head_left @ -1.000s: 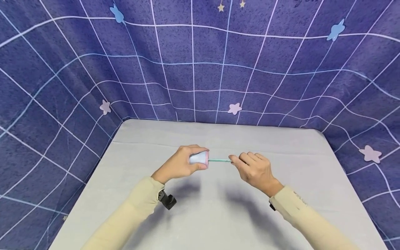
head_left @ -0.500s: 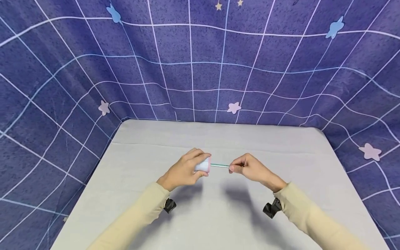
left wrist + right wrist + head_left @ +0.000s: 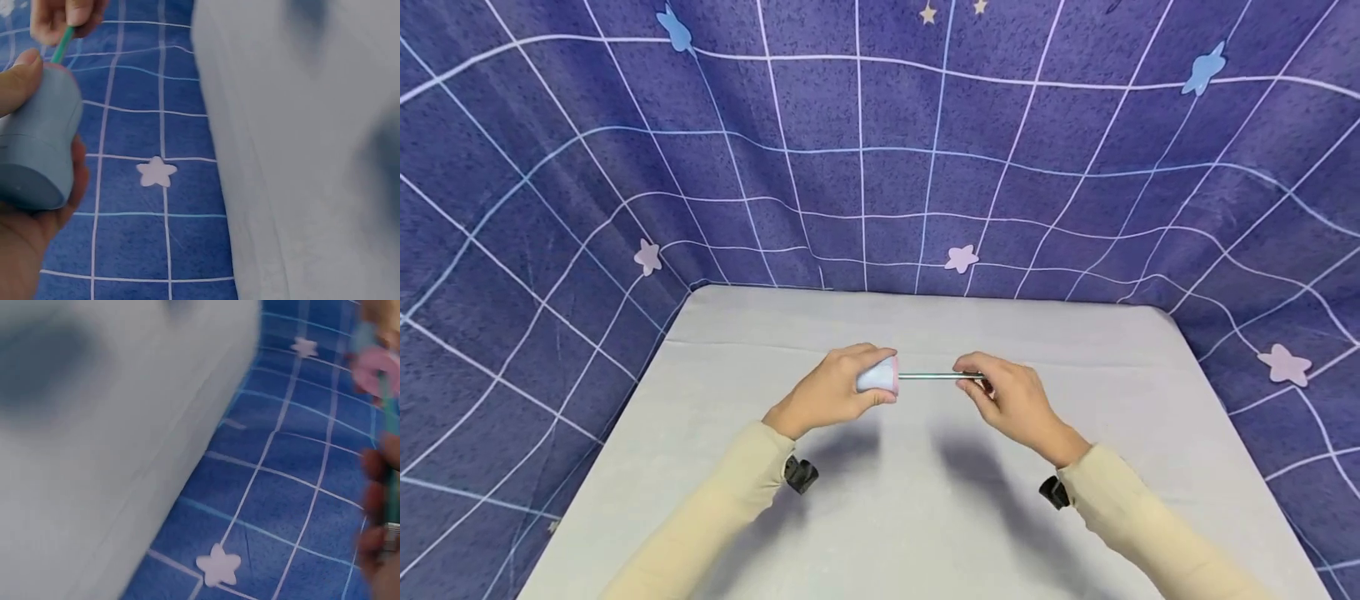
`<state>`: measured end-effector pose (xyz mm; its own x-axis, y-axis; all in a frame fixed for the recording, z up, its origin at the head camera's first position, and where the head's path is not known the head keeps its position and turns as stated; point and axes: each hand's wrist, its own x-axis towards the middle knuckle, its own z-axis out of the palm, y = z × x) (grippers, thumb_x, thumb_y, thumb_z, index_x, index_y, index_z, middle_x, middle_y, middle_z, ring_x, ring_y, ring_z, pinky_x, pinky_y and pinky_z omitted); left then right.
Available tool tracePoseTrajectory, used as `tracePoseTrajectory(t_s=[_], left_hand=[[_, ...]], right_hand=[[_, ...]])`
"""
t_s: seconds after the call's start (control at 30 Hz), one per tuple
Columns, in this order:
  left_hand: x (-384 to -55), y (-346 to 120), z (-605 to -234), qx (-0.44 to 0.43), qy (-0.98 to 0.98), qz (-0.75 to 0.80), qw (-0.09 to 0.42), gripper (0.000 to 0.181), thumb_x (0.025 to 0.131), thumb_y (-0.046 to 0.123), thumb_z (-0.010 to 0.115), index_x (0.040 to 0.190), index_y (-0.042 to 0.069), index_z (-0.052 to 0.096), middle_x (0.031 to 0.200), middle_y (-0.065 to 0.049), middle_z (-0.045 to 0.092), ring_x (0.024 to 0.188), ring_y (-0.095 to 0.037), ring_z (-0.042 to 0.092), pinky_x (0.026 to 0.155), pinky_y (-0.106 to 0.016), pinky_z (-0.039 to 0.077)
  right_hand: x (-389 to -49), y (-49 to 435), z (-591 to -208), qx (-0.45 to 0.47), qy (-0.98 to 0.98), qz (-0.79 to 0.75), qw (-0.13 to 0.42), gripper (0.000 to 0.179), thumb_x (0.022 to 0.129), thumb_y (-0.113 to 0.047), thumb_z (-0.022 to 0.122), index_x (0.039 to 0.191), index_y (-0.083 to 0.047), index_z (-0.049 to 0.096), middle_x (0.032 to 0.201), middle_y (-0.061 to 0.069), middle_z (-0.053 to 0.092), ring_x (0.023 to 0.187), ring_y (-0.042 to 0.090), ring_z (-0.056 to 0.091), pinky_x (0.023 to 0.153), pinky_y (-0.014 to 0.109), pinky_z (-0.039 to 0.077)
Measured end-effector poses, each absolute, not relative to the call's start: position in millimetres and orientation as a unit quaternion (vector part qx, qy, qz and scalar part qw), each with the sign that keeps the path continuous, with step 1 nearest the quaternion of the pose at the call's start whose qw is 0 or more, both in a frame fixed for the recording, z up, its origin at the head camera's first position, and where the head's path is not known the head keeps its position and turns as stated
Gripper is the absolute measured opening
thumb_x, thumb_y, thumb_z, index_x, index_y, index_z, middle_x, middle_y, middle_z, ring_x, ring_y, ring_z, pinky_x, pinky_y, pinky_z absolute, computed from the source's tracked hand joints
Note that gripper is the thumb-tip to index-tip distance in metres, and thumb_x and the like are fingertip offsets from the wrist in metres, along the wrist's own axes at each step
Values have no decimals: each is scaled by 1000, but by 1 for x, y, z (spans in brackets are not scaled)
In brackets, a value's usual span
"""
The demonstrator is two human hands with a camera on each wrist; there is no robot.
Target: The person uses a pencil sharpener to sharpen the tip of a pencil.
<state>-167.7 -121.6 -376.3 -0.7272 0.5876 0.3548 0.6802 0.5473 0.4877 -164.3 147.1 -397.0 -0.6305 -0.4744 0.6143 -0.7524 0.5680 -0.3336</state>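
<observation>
My left hand [image 3: 831,387] grips a light blue pencil sharpener [image 3: 878,377], waisted in shape, with a pink face turned right. In the left wrist view the rounded bottom of the sharpener [image 3: 40,144] faces the camera, and my fingers wrap its far side. A green pencil [image 3: 928,376] runs level from the pink face to my right hand [image 3: 1011,400], which pinches it between thumb and fingers. Seen from the right wrist, the pencil [image 3: 389,419] enters the hole in the pink face [image 3: 374,362]. The pencil's tip is hidden inside.
Both hands are raised above a table with a pale grey cover [image 3: 880,517], casting shadows on it. A dark blue curtain [image 3: 820,192] with grid lines and stars encloses the back and sides. Black camera mounts [image 3: 801,475] sit at the wrists.
My right hand has changed its hold and turned, so more of the pencil shows between its fingers. The sharpener dipped slightly right and down, then came back up.
</observation>
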Motion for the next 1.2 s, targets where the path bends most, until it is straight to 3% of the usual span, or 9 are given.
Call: tracePoseTrajectory(t_s=[0.1, 0.3, 0.5, 0.67, 0.77, 0.87, 0.97, 1.1, 1.2], left_hand=[[-169, -123, -369, -342, -873, -346, 36, 52, 79, 23, 78, 122, 1, 62, 100, -6, 67, 76, -11, 56, 66, -23, 49], [-172, -125, -361, -315, -865, -390, -22, 42, 80, 23, 77, 116, 7, 66, 94, -3, 68, 74, -10, 56, 66, -24, 49], [-176, -124, -360, -306, -852, -416, -83, 36, 83, 21, 73, 114, 5, 67, 93, -4, 70, 81, -11, 60, 76, -27, 51], [-173, -121, -364, -319, -844, -422, -95, 32, 83, 17, 73, 112, 3, 68, 93, -5, 70, 82, -11, 60, 79, -28, 51], [-169, -119, -367, -328, -851, -404, -76, 34, 81, 18, 75, 112, 5, 67, 91, -2, 68, 80, -10, 58, 76, -26, 50], [-164, -119, -372, -347, -858, -377, -34, 40, 79, 17, 76, 116, 4, 65, 92, -1, 65, 80, -11, 56, 75, -26, 49], [-160, -119, -376, -375, -862, -340, 33, 47, 77, 17, 78, 119, 0, 63, 98, -5, 65, 84, -13, 58, 76, -27, 51], [-157, -118, -383, -412, -862, -271, 119, 53, 76, 19, 79, 120, -3, 61, 107, -10, 64, 96, -19, 59, 85, -31, 51], [-155, -118, -388, -428, -859, -236, 149, 55, 77, 22, 79, 121, -5, 60, 110, -11, 64, 102, -22, 60, 90, -32, 50]], right_hand=[[-166, 145, -405, 399, -808, 229, 368, 17, 97, -20, 54, 98, -8, 66, 79, -2, 65, 59, 10, 53, 49, 25, 40], [-170, 139, -407, 410, -741, 163, 506, 23, 99, -17, 50, 92, -7, 70, 75, 1, 63, 54, 14, 50, 45, 25, 34], [-171, 133, -397, 426, -681, 119, 584, 20, 95, -13, 55, 83, -8, 71, 64, 0, 55, 47, 12, 39, 41, 22, 27], [-167, 133, -394, 426, -673, 101, 596, 22, 96, -16, 54, 83, -10, 70, 61, -2, 49, 45, 9, 33, 40, 19, 22], [-164, 136, -401, 432, -698, 129, 556, 28, 99, -21, 49, 84, -11, 70, 60, -3, 45, 45, 7, 30, 38, 18, 21], [-159, 138, -407, 427, -751, 183, 469, 32, 100, -27, 47, 84, -13, 70, 58, -6, 42, 44, 3, 28, 36, 16, 20], [-154, 140, -405, 393, -824, 256, 319, 25, 96, -27, 55, 85, -14, 73, 58, -9, 50, 44, -2, 29, 37, 15, 23], [-151, 142, -391, 306, -882, 355, 55, 15, 90, -19, 64, 91, -11, 76, 63, -7, 58, 49, -3, 31, 45, 18, 29], [-154, 143, -382, 268, -891, 364, -47, 13, 90, -16, 63, 92, -11, 75, 61, -8, 52, 50, 0, 31, 48, 21, 29]])
